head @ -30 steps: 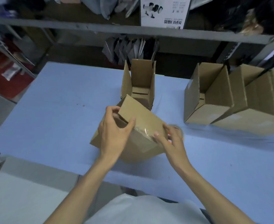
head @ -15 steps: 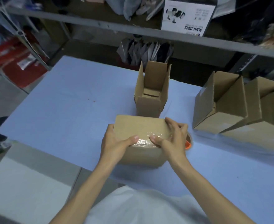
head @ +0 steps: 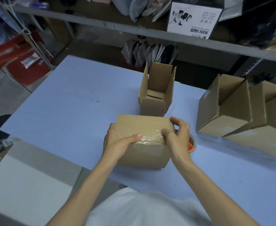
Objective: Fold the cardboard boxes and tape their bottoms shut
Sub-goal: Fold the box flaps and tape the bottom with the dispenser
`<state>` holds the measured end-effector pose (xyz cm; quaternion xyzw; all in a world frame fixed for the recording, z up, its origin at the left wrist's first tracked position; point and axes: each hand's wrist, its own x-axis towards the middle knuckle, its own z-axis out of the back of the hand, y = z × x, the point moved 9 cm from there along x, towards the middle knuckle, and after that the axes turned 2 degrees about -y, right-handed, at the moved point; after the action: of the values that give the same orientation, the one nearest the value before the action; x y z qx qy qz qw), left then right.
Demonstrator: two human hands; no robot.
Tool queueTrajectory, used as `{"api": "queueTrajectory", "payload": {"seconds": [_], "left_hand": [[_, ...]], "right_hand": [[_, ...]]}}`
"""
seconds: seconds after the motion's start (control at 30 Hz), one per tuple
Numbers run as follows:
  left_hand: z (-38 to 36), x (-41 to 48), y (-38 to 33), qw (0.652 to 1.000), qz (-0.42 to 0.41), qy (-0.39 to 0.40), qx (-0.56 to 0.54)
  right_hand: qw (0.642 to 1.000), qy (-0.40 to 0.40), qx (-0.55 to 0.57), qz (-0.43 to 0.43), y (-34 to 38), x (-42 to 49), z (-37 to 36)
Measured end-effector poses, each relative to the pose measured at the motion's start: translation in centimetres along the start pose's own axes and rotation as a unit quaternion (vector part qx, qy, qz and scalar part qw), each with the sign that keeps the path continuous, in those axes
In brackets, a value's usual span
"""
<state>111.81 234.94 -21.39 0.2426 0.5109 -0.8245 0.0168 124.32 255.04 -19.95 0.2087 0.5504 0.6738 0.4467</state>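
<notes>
The cardboard box [head: 142,126] sits at the near edge of the blue table [head: 69,103], taped bottom up, with its long axis running left to right. The left hand [head: 117,144] and right hand [head: 178,136] clasp its ends, thumbs on the clear tape [head: 152,138]. Behind stands metal shelving [head: 101,23].

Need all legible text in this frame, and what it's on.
"条码扫描器": upside down on the white product box at top right.
"BARCODE SCANNER": small line above it, same box, barely legible.
Label on the packet at far left: too blurred.
Lower-left sticker: too blurred.
On the taped cardboard box: no print visible.
</notes>
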Motion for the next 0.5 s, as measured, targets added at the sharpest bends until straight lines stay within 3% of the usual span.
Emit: {"api": "queueTrajectory", "payload": {"seconds": [0.13,0.4,0.43,0.5], "left_hand": [[-0.2,0.1,-0.2,1.0,0.004,-0.011,0.0],[0.0,1.3,-0.1,1.0,0.002,-0.007,-0.023],[0.2,1.5,-0.4,1.0,-0.015,-0.02,-0.002],[0.7,1.5,-1.8,0.992,-0.095,-0.064,0.056]], "right_hand": [[0.989,0.029,-0.14,0.047,0.6,-0.6,-0.8],[0.995,0.091,-0.034,0.028,0.1,0.3,-1.0],[0.995,0.08,-0.031,0.051,0.5,0.1,-0.8],[0.977,0.047,-0.1,0.185,3.0,-0.7,-0.4]]}}
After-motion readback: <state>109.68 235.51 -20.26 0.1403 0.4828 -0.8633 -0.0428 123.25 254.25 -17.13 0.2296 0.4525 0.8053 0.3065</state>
